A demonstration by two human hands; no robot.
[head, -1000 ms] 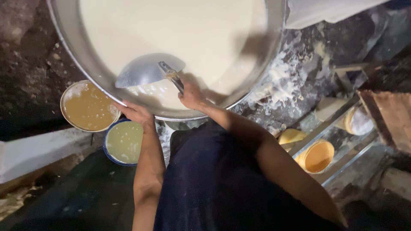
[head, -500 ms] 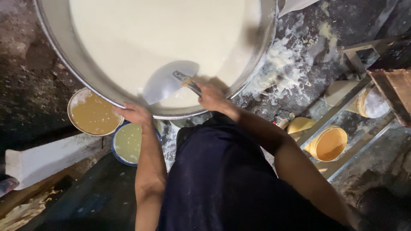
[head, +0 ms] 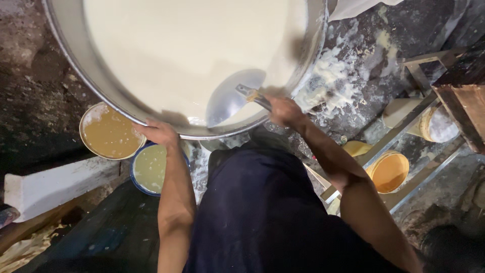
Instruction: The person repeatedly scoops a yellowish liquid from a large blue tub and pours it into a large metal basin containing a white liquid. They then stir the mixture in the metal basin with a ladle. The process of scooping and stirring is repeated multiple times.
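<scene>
A very large metal vat (head: 76, 60) fills the top of the head view, full of smooth creamy white liquid (head: 182, 45). My right hand (head: 284, 111) grips the handle of a metal ladle (head: 230, 98), whose round bowl lies in the liquid near the vat's near rim. My left hand (head: 159, 132) rests on the vat's near rim, fingers curled over the edge. My dark blue clothing fills the bottom middle.
Two bowls stand on the dark floor left of me: one with brownish liquid (head: 107, 132), one blue-rimmed with pale greenish liquid (head: 149, 169). Orange and yellow buckets (head: 388, 171) sit under a metal frame (head: 424, 103) at right. White splatter covers the floor by the vat.
The ladle and my right hand have shifted rightward along the vat's near rim. My left hand has stayed on the rim. The view has moved slightly.
</scene>
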